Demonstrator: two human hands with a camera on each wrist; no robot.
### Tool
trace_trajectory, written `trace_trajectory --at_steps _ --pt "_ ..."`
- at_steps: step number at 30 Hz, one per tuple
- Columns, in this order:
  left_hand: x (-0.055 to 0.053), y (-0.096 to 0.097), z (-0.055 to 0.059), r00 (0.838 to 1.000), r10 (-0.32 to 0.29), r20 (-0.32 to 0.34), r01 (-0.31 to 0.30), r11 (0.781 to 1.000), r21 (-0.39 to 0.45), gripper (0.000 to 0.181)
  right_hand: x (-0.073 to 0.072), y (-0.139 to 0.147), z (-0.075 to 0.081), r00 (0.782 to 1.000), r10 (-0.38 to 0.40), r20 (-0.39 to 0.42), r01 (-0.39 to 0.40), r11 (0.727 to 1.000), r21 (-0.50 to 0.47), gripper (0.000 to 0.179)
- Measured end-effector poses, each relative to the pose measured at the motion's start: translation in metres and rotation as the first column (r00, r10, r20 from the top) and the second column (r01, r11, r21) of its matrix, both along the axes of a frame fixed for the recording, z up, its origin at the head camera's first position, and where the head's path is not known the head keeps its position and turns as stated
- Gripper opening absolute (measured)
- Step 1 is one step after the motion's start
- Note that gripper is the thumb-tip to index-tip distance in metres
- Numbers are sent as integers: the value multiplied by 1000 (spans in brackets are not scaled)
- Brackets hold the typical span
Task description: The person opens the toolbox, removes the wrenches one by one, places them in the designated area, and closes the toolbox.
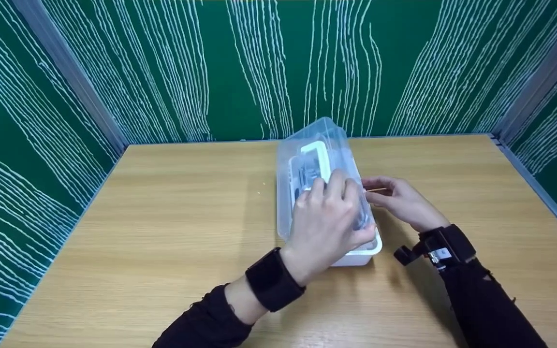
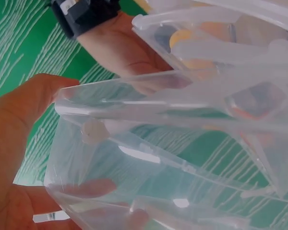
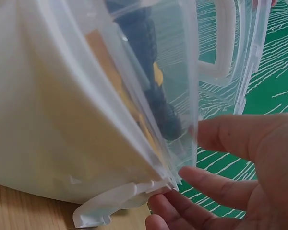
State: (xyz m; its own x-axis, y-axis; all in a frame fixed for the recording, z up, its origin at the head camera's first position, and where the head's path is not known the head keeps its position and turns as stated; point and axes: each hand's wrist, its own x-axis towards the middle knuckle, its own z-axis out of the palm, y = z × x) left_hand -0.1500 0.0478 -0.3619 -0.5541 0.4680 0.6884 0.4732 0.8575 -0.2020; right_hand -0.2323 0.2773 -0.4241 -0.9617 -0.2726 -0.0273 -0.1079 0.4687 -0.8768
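Observation:
A storage box point(image 1: 353, 261) with a white base stands on the table. Its clear plastic lid point(image 1: 285, 212) is tilted up along the left side and carries a white handle point(image 3: 223, 43). My left hand point(image 1: 329, 212) grips the near end of the lid, thumb on one edge and fingers on the other. At the box's right side is my right hand point(image 1: 404, 200), its fingertips touching the edge of a clear inner tray point(image 3: 175, 72) beside a white latch point(image 3: 117, 201) that hangs loose. Dark blue and orange items point(image 3: 158, 110) show through the tray wall.
The wooden table point(image 1: 186, 203) extends on both sides of the box. Green walls point(image 1: 302, 63) with white wavy lines stand behind and at the sides. A few tiny crumbs point(image 1: 261, 188) lie left of the box.

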Motion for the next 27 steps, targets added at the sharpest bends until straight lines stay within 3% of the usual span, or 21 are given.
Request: trace_trajectory --at_steps 9,20,27 --pt "2 -10 4 997 -3 80 0 999 34 69 -3 -1 0 999 9 38 -9 1000 6 54" --pt "4 -8 4 998 0 69 1 1000 -14 73 -10 1 -14 999 -5 41 4 1000 26 48" --pt "4 -6 5 998 -8 54 9 1000 -18 69 -8 4 -15 997 -47 68 49 999 -24 49"
